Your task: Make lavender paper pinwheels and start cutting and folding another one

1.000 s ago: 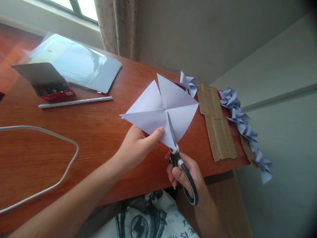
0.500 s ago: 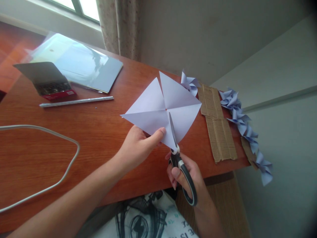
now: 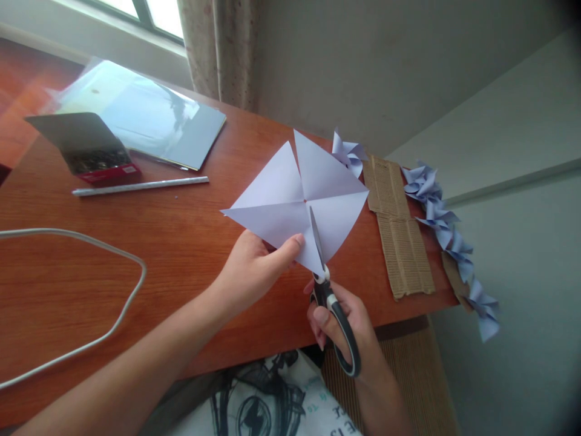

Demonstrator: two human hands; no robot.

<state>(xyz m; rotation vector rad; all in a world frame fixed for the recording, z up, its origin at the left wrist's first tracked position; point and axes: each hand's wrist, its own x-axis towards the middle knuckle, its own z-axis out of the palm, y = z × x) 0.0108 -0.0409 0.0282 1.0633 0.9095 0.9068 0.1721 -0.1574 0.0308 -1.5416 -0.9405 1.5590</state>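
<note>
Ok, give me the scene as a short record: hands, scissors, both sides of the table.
Left hand: holding the cut paper, thumb on top
Right hand: gripping the scissors by the handles
Scissors: one blade over the paper, tip near its centre
Table, right side: cardboard, paper pinwheels
Table, left side: open box, white stick, cable
</note>
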